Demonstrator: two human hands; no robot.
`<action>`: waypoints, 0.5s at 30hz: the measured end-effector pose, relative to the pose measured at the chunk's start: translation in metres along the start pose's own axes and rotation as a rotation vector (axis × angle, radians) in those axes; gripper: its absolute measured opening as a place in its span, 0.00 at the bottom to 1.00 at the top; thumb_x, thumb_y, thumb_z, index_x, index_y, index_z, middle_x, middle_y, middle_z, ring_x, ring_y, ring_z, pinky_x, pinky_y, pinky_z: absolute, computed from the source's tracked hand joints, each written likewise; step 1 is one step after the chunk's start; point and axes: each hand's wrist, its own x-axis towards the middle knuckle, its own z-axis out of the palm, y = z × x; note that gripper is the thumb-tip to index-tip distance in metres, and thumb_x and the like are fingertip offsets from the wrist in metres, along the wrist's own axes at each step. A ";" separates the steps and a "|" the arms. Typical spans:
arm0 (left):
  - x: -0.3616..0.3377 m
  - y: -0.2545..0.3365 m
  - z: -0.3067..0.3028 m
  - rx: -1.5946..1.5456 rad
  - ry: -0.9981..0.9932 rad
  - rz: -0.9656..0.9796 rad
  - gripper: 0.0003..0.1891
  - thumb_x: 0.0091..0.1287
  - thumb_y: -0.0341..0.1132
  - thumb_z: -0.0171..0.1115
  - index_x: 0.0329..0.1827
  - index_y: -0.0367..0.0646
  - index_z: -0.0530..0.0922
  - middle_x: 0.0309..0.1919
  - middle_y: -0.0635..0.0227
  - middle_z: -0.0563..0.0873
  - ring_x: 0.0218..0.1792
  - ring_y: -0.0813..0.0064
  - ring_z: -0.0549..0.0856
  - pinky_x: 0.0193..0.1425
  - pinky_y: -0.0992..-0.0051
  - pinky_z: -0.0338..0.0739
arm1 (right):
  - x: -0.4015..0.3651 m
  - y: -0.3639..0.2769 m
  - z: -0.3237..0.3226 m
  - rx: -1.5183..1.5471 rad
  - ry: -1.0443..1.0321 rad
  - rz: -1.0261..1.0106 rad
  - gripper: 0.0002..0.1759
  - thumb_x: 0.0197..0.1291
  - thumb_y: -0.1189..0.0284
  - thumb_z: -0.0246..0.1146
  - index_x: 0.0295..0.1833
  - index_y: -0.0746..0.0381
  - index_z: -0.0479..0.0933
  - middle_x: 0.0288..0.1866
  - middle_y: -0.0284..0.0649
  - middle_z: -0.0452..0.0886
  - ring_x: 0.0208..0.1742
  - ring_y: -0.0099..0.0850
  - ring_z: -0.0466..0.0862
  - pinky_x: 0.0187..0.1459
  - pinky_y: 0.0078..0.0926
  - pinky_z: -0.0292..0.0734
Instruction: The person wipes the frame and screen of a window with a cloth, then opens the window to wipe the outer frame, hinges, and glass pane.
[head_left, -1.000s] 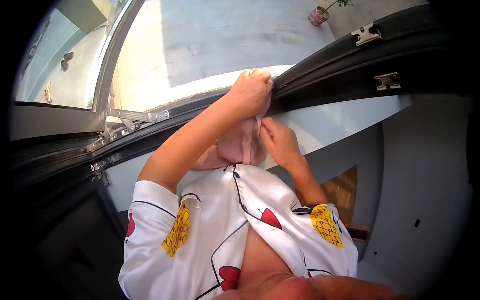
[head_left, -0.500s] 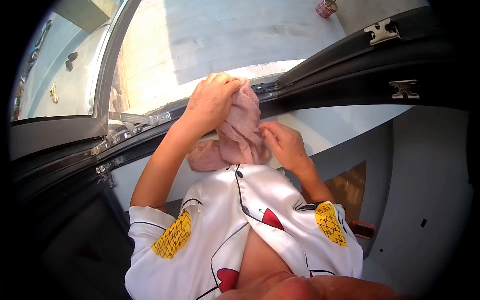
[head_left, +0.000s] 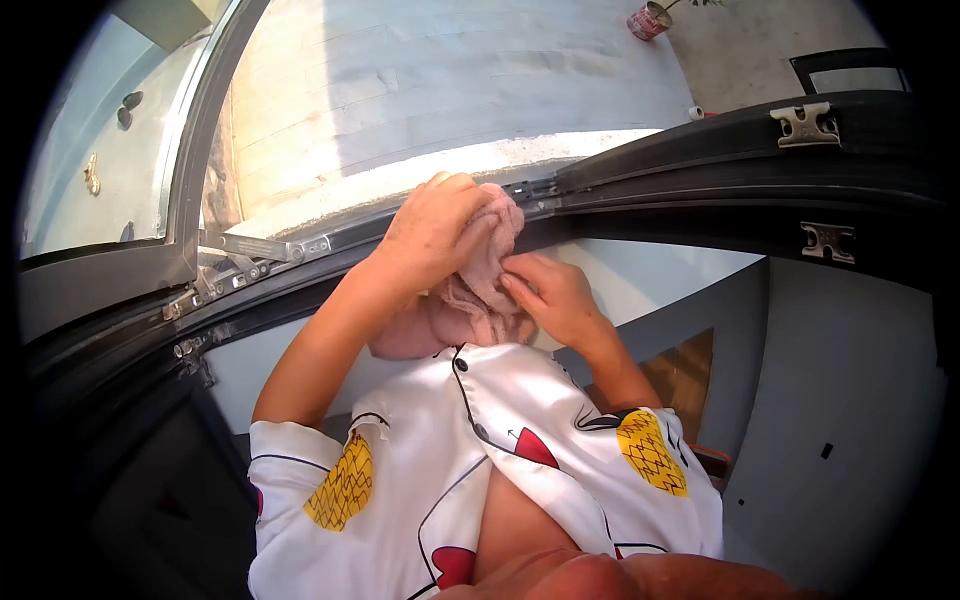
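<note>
A pink cloth (head_left: 487,262) hangs in folds over the lower track of the window frame (head_left: 345,255). My left hand (head_left: 435,228) is closed around its upper part, at the frame. My right hand (head_left: 552,296) has its thumb and fingertips pinched on the cloth's right side, a little lower. Another part of the cloth spreads out under my left wrist, close to my shirt, and its lower end is hidden there.
An opened window sash (head_left: 180,200) stands at the left, joined by a metal hinge arm (head_left: 265,247). Dark frame with metal catches (head_left: 806,125) runs along the right. A pale sill (head_left: 660,275) lies inside. Outside, a potted plant (head_left: 648,22) stands on the paved floor.
My right hand has come in against the cloth, its fingertips now on the folds. My left hand and the cloth's top sit slightly lower in view, and the view itself has shifted.
</note>
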 end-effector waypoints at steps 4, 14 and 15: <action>-0.009 0.001 -0.036 -0.296 0.102 -0.122 0.12 0.67 0.30 0.62 0.51 0.37 0.82 0.38 0.56 0.84 0.40 0.60 0.81 0.49 0.68 0.74 | 0.002 -0.006 -0.002 0.370 -0.015 0.053 0.14 0.64 0.73 0.65 0.54 0.64 0.76 0.40 0.43 0.85 0.40 0.36 0.86 0.42 0.31 0.79; 0.047 0.029 0.031 -0.210 -0.228 -0.001 0.15 0.65 0.28 0.53 0.55 0.41 0.73 0.45 0.55 0.83 0.47 0.50 0.79 0.55 0.57 0.71 | -0.023 0.009 0.012 0.577 -0.094 0.461 0.19 0.65 0.74 0.62 0.60 0.66 0.72 0.47 0.43 0.84 0.45 0.27 0.83 0.49 0.28 0.78; 0.053 0.031 0.029 -0.209 -0.263 -0.026 0.15 0.65 0.28 0.53 0.55 0.41 0.73 0.45 0.54 0.82 0.47 0.50 0.79 0.55 0.57 0.71 | -0.025 0.008 0.012 0.566 -0.080 0.488 0.19 0.65 0.74 0.62 0.60 0.66 0.72 0.47 0.43 0.84 0.45 0.27 0.83 0.49 0.28 0.78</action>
